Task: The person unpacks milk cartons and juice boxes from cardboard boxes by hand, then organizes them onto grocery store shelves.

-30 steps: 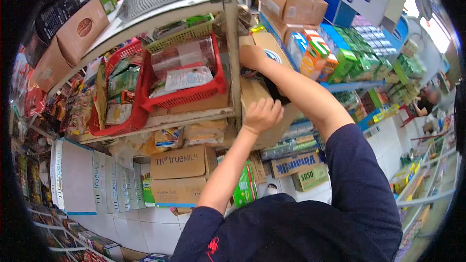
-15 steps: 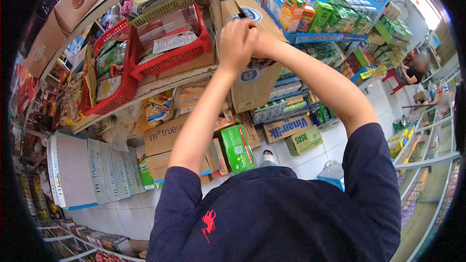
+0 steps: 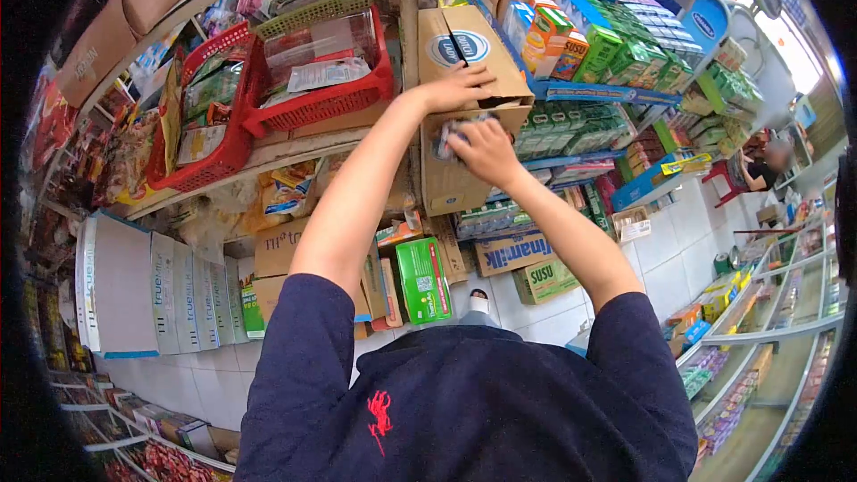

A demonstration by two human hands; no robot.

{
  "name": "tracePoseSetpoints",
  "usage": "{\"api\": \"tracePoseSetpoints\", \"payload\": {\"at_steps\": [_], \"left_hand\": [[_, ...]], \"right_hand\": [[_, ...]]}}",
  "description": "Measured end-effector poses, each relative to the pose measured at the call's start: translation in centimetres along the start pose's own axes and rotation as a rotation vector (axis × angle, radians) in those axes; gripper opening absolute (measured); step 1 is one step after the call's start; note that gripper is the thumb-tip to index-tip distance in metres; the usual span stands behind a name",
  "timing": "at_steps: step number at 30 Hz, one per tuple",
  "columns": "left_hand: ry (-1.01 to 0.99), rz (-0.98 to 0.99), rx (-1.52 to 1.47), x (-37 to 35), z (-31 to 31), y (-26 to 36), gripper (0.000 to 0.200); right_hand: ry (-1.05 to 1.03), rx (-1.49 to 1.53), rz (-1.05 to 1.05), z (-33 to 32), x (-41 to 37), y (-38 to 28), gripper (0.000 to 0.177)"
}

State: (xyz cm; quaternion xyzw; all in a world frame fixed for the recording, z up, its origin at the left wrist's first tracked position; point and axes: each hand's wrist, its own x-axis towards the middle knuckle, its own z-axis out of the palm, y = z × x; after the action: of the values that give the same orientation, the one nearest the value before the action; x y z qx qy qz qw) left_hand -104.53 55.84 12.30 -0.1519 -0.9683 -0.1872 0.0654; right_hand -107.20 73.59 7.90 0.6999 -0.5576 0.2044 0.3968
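Observation:
A brown cardboard box (image 3: 486, 31) with a round blue-and-white Dutch Lady logo stands before me, with a dark slit in its top. My left hand (image 3: 451, 89) lies on the near part of the top, fingers stretched out. Just below the top edge, my right hand (image 3: 486, 152) is against the box's near side with its fingers curled. A small greyish shape shows by these fingers, but I cannot make out what it is. Part of the round logo on that side is covered by the right hand.
Red plastic baskets (image 3: 321, 94) with packets stand on the shelf to the left. Milk cartons (image 3: 598, 45) fill the rack on the right. On the floor are a green carton (image 3: 424, 278), a Vinamilk box (image 3: 513, 253) and a SUSU box (image 3: 546, 279). A person (image 3: 763, 165) sits farther right.
My hands were together over the box's near top edge. Now they are apart: the left lies flat on top, and the right has moved down to the near side. The view has shifted slightly.

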Motion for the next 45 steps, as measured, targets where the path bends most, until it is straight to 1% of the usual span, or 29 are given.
{"api": "tracePoseSetpoints", "payload": {"at_steps": [2, 3, 4, 6, 7, 8, 10, 11, 14, 16, 17, 18, 20, 22, 24, 25, 26, 27, 29, 30, 32, 34, 36, 38, 40, 41, 42, 44, 45], "left_hand": [[0.064, -0.273, 0.056, -0.7, -0.4, 3.6, 0.054], [0.137, -0.329, 0.109, -0.6, 0.6, 3.3, 0.059], [0.134, -0.343, 0.11, -0.7, 0.6, 3.6, 0.059], [0.179, -0.322, 0.103, -1.0, 0.2, 4.3, 0.058], [0.201, -0.317, 0.153, -0.9, 0.6, 3.9, 0.058], [0.196, -0.333, 0.154, -0.9, 0.7, 3.7, 0.058], [0.21, -0.31, 0.112, -0.8, 0.7, 3.4, 0.059], [0.2, -0.318, 0.108, -0.9, 0.7, 3.5, 0.059], [0.228, -0.309, 0.022, -0.8, 0.8, 2.7, 0.052], [0.235, -0.053, 0.26, -0.9, 1.9, 0.5, 0.038], [0.298, 0.073, 0.333, -1.2, 1.2, 1.0, 0.023], [0.297, 0.069, 0.327, -1.2, 0.9, 1.2, 0.023], [0.326, 0.106, 0.294, -1.3, 0.9, 1.2, 0.013], [0.377, 0.09, 0.306, -1.2, 1.2, 1.8, 0.016], [0.369, -0.092, 0.062, -1.2, 0.9, 2.7, 0.022], [0.366, -0.098, 0.065, -1.2, 0.8, 3.1, 0.022], [0.371, -0.173, 0.017, -1.1, 0.8, 3.4, 0.026], [0.378, -0.248, -0.031, -1.1, 0.6, 3.6, 0.03], [0.387, -0.27, -0.092, -1.1, 0.4, 3.8, 0.033], [0.402, -0.286, -0.154, -1.0, 0.4, 3.9, 0.037], [0.419, -0.288, -0.169, -0.8, 0.4, 3.8, 0.037], [0.43, -0.29, -0.182, -0.8, 0.5, 3.7, 0.038], [0.448, -0.347, -0.225, -0.7, 0.7, 3.7, 0.037], [0.446, -0.35, -0.245, -0.7, 0.5, 3.8, 0.038], [0.446, -0.35, -0.267, -0.7, 0.5, 3.8, 0.039], [0.438, -0.355, -0.292, -0.6, 0.5, 3.7, 0.04], [0.431, -0.362, -0.318, -0.6, 0.5, 3.6, 0.04], [0.443, -0.352, -0.319, -0.6, 0.8, 3.2, 0.041], [0.453, -0.351, -0.338, -0.5, 1.1, 2.9, 0.041]], "right_hand": [[-0.124, 0.032, -0.02, 1.5, -2.2, -1.1, 0.023], [-0.177, 0.065, -0.031, 2.5, -3.3, -1.3, 0.025], [-0.173, 0.078, -0.034, 3.5, -4.6, -1.5, 0.025], [-0.307, 0.075, -0.136, 5.4, -7.1, -1.9, 0.025], [-0.319, 0.072, -0.198, 6.4, -8.2, -2.1, 0.024], [-0.314, 0.087, -0.2, 7.3, -9.2, -1.7, 0.024], [-0.366, 0.241, -0.431, 8.9, -10.3, -0.5, 0.027], [-0.42, 0.271, -0.472, 7.8, -9.0, 0.1, 0.025], [-0.344, 0.219, -0.409, 4.5, -5.4, 1.9, 0.023], [-0.252, 0.177, -0.264, 1.5, -2.4, 2.9, 0.026], [-0.119, 0.155, -0.224, 0.6, -1.2, 3.0, 0.029], [-0.055, 0.135, -0.185, 0.1, -0.4, 3.0, 0.029], [0.006, 0.147, -0.13, 0.7, -0.3, 2.3, 0.028], [-0.005, 0.167, -0.149, 2.0, -1.3, 1.6, 0.028], [-0.005, 0.205, -0.204, 4.9, -3.1, 0.7, 0.027], [-0.058, 0.253, -0.236, 5.7, -3.8, 0.3, 0.026], [-0.112, 0.301, -0.268, 6.5, -4.5, -0.3, 0.026], [-0.107, 0.306, -0.267, 7.3, -5.2, -0.8, 0.026], [-0.228, 0.369, -0.377, 9.4, -7.6, -1.7, 0.024], [-0.228, 0.371, -0.378, 10.4, -8.9, -2.1, 0.024], [-0.313, 0.405, -0.467, 12.3, -11.7, -2.5, 0.027], [-0.317, 0.438, -0.468, 13.5, -14.1, -2.8, 0.026], [-0.37, 0.414, -0.467, 14.3, -15.6, -3.2, 0.024], [-0.412, 0.47, -0.456, 13.5, -14.8, -3.1, 0.02], [-0.435, 0.477, -0.345, 11.9, -13.6, -2.6, 0.016], [-0.352, 0.456, -0.291, 10.7, -12.4, -2.2, 0.014], [-0.356, 0.451, -0.287, 9.4, -11.5, -1.6, 0.014], [-0.251, 0.348, -0.135, 6.8, -9.4, -0.3, 0.014], [-0.202, 0.346, -0.075, 5.2, -8.2, 0.5, 0.024]]}}
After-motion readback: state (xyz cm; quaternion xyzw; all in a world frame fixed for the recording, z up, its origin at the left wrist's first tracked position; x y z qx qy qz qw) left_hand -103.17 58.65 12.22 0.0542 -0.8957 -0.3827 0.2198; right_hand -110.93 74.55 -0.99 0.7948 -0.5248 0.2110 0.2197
